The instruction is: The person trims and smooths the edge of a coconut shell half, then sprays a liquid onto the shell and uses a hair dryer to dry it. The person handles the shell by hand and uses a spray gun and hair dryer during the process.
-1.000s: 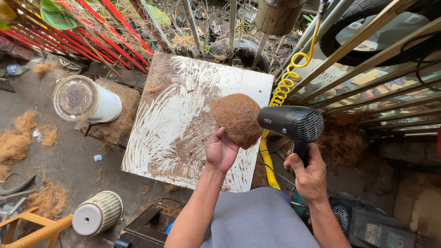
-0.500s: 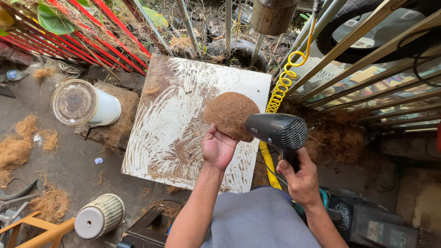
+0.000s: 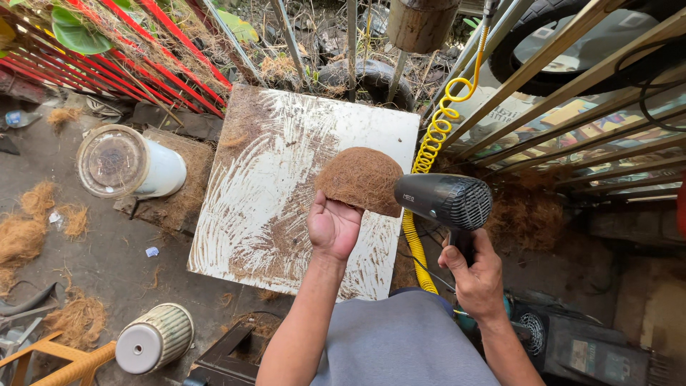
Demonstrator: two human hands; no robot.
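The brown, dome-shaped coconut-fibre shell (image 3: 359,179) rested on the left hand (image 3: 332,227), fingers curled beneath, above the white smeared board (image 3: 286,179). The right hand (image 3: 477,275) gripped the black hair dryer (image 3: 446,201), nozzle apparently touching the shell.

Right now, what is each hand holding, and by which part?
Left hand cups the coir bowl from beneath at its lower edge. Right hand grips the black dryer by its handle.
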